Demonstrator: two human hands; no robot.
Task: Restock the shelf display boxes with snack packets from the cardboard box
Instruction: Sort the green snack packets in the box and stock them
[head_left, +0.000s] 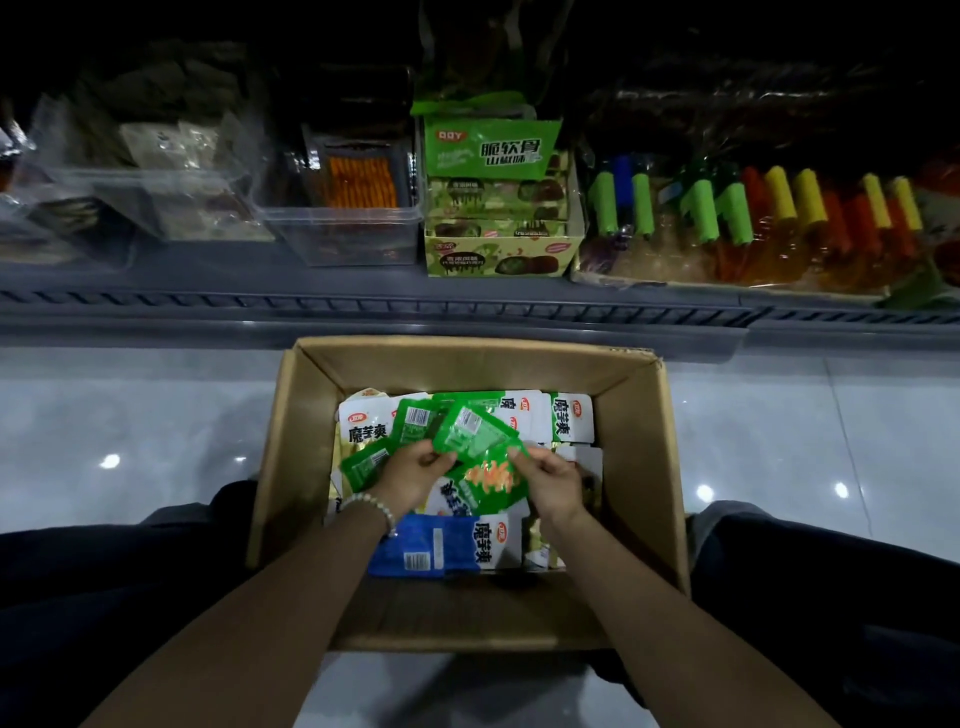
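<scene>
An open cardboard box (311, 415) sits on the floor between my knees, holding several green, white and blue snack packets. My left hand (410, 475) grips a fan of green packets (415, 423) inside the box. My right hand (553, 480) pinches the edge of another green packet (470, 434) above the pile. A blue packet (431, 545) lies at the near side of the box. On the low shelf ahead stand a green display box (493, 148) and a lighter green one (498, 254) below it.
Clear plastic bins (343, 228) with snacks stand on the shelf at left. A tray of coloured bottles (753, 218) fills the shelf at right. The grey shelf edge (467, 306) runs just beyond the box. Glossy floor tiles lie on both sides.
</scene>
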